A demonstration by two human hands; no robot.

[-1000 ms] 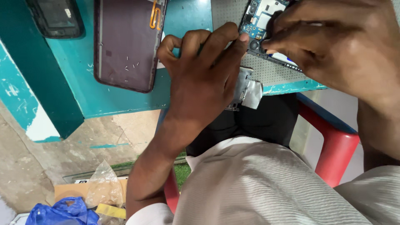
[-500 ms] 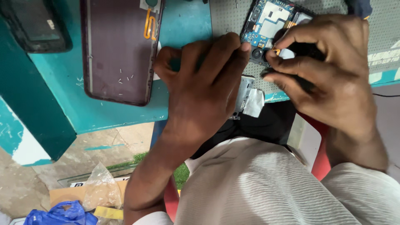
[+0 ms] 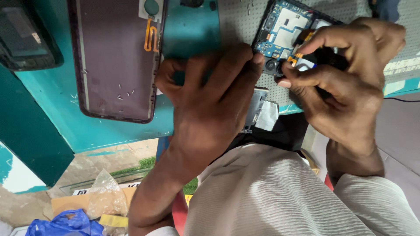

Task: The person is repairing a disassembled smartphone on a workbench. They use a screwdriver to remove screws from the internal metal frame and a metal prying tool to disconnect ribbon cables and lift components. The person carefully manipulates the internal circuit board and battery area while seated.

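An opened phone [image 3: 284, 30] with a blue circuit board lies on a grey dotted mat [image 3: 236, 26] at the top right. My right hand [image 3: 345, 87] grips the phone's lower part. Its thumb and forefinger tips meet at an orange flex strip [image 3: 292, 60] beside the round camera module [image 3: 271, 66]. My left hand [image 3: 210, 109] reaches from the middle, its fingertips pressed against the phone's near-left corner. Much of the phone's body is hidden under my right hand.
A purple-brown back cover [image 3: 116, 57] lies inside-up on the teal table [image 3: 192, 30], with tiny screws [image 3: 124, 94] in it. A dark phone [image 3: 26, 39] sits top left. A thin metal plate [image 3: 260, 113] rests at the table edge. Plastic bags [image 3: 65, 223] lie on the floor.
My right hand has slid down off the board, so more of the circuit board shows. Its fingertips have come together at the orange flex strip. My left hand stays at the phone's corner.
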